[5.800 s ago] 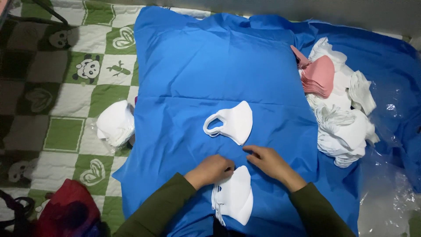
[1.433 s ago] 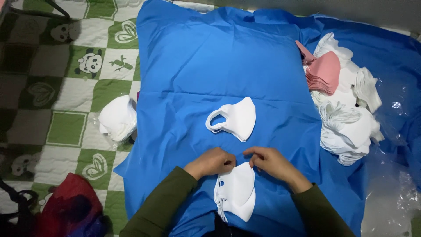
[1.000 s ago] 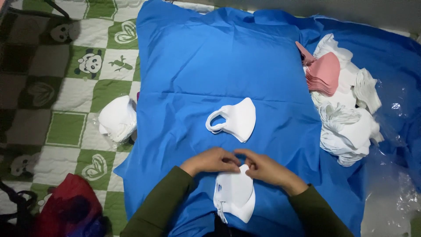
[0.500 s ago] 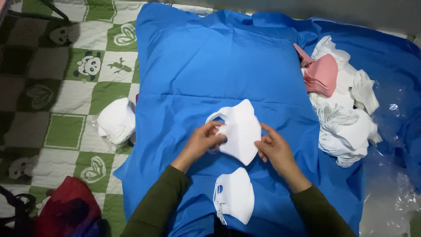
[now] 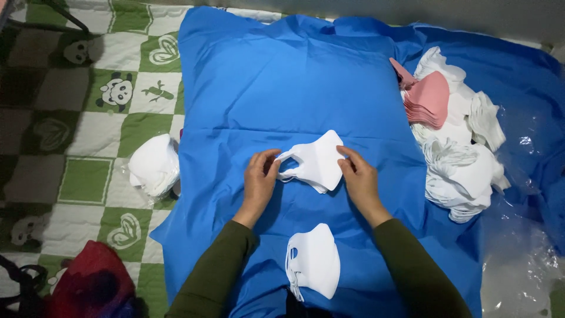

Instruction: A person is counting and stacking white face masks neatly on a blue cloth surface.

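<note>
A white face mask (image 5: 316, 162) lies on the blue cloth (image 5: 282, 88) and both my hands hold it. My left hand (image 5: 259, 176) pinches its ear-loop end, my right hand (image 5: 357, 175) grips its right edge. A small stack of white masks (image 5: 313, 259) sits nearer to me, between my forearms, untouched. Both sleeves are dark olive green.
At the right lie heaps of loose white masks (image 5: 462, 171) and a stack of pink masks (image 5: 428, 100). A bagged bundle of white masks (image 5: 154, 166) rests on the green-and-white checked mat (image 5: 88, 118) at the left. A red bag (image 5: 88, 285) sits bottom left; clear plastic (image 5: 521, 259) bottom right.
My hands left the near stack of masks, moved forward to the single mask on the cloth and took hold of both its ends.
</note>
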